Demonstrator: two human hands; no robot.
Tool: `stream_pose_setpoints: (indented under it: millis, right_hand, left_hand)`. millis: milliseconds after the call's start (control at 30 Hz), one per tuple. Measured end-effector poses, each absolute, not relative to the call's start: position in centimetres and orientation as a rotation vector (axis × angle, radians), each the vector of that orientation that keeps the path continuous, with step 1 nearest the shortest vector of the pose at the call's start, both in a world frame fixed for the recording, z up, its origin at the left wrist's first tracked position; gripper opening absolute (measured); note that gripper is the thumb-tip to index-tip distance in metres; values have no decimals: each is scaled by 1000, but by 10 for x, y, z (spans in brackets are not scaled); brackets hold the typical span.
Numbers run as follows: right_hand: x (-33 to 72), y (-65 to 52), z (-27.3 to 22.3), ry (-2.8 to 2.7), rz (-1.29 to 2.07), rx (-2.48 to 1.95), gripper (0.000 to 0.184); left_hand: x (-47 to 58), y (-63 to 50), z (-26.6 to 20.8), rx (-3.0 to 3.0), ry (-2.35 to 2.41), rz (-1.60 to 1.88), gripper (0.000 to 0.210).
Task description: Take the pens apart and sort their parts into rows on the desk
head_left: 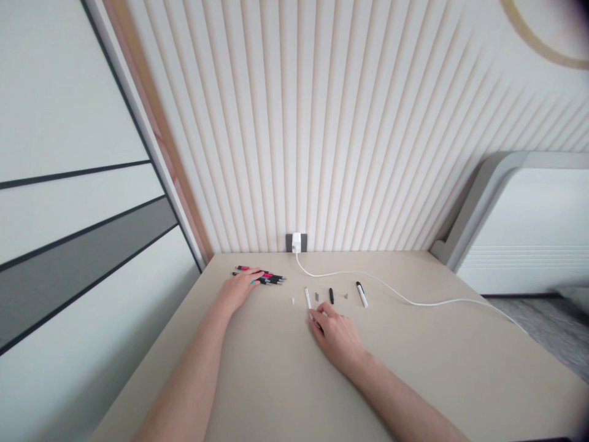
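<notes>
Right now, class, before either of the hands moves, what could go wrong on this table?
The left hand lies over the bunched pens; a sideways slip might scatter them. The right hand, at the near end of the thin white stick, could knock the small black piece just beyond it.

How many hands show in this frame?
2: the left hand over the bunched pens, and the right hand by the slim white piece. No other hands show.

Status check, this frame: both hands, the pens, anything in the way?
Left hand on the pens. Right hand at near end of slim white rod, grip unclear. White cable behind, touching neither hand.
</notes>
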State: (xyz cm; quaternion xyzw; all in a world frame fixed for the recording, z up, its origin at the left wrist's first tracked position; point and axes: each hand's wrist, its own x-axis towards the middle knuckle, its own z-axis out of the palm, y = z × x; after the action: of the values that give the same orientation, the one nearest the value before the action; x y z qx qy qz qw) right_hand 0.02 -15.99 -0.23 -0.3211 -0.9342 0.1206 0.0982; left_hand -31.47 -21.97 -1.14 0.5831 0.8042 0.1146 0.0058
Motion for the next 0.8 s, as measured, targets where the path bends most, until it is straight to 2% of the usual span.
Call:
stream_pose_setpoints:
  millis: [533,800]
  right_hand:
    - [-2,-158,-6,-2774,327,-966,26]
    - [-1,-157,-5,-2771,363,-980,27]
  left_hand:
    - [-327,-220,-19,1663,2698,371,42]
    - [-287,-225,-1,1751,2758,407,43]
